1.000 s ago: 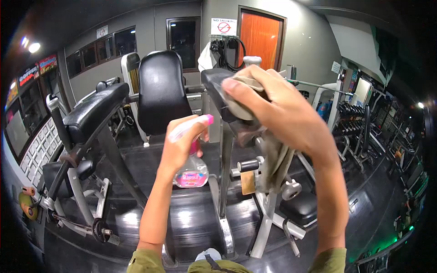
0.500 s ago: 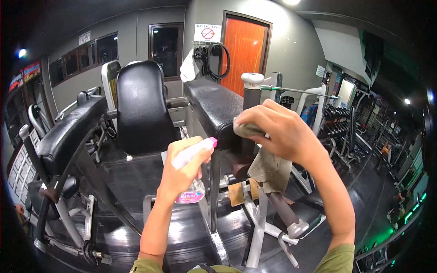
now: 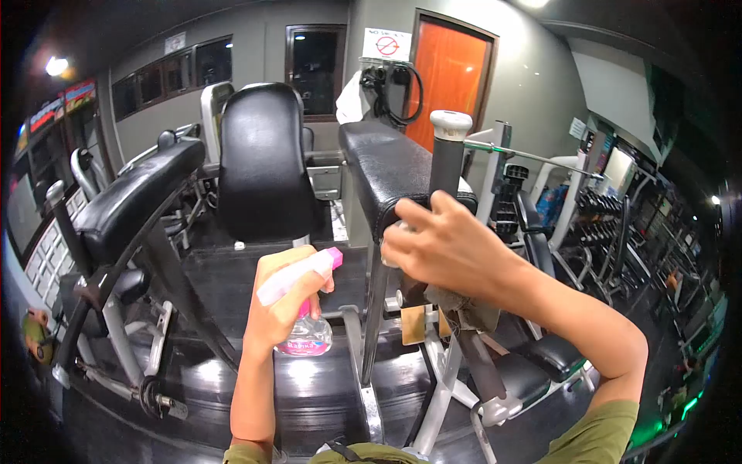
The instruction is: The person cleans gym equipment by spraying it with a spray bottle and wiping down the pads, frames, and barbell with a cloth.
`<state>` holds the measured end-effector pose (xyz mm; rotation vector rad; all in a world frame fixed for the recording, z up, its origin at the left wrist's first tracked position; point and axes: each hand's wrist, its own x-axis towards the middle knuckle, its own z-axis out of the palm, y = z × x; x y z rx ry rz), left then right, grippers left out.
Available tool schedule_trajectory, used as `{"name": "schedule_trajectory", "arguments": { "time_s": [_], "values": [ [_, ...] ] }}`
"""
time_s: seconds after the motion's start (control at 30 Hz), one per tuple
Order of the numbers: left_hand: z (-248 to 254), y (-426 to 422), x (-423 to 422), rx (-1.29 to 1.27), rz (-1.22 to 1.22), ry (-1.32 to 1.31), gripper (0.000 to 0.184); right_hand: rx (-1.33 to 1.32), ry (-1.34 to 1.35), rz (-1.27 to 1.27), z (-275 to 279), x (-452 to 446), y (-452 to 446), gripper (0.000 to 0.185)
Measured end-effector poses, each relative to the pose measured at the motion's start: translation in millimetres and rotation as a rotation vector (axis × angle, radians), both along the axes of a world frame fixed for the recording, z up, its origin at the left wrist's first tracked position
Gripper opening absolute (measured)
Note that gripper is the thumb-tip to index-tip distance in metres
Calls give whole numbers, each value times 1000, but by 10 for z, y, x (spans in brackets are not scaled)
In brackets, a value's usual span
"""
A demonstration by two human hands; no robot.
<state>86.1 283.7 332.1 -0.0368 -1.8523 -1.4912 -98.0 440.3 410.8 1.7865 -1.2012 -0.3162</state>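
Observation:
My left hand (image 3: 282, 298) is wrapped round a spray bottle (image 3: 305, 340) with a pink and white trigger head, clear liquid and a pink label. My right hand (image 3: 437, 247) is closed on a grey-green cloth (image 3: 468, 311), which hangs below it. The cloth hand is at the near end of the right black pad (image 3: 390, 166), just below an upright dark grip (image 3: 448, 155) with a pale cap. My fingers hide part of the pad's end and of the cloth.
A black backrest (image 3: 261, 162) stands between the right pad and a left pad (image 3: 139, 197). Behind are an orange door (image 3: 452, 77) and a hanging white towel (image 3: 353, 100). A dumbbell rack (image 3: 603, 224) is at the right, and a black seat (image 3: 514, 379) is low down.
My right hand has moved from the top of the right pad down to its near end with the cloth. My left hand still holds the bottle, now lower. The view has shifted.

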Motion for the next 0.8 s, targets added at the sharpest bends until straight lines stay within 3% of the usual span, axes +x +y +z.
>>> {"name": "schedule_trajectory", "arguments": {
  "time_s": [0.2,0.27,0.37,0.57,0.77,0.8],
  "values": [
    [-39,175,171,-23,133,-1,24,-228,-92,47,85,-39,-9,8],
    [-36,229,181,-19,152,-10,24,-111,-50,-51,-73,-2,15,14],
    [-26,301,158,-8,146,7,24,42,-64,-8,-149,-116,51,16],
    [-63,301,29,51,30,-11,25,166,-307,1,280,-38,380,10],
    [-79,197,-97,70,-119,-37,23,-47,-698,-86,560,-98,870,46],
    [-85,188,-141,82,-156,-39,23,-46,-686,-94,578,-178,936,44]
  ]
}}
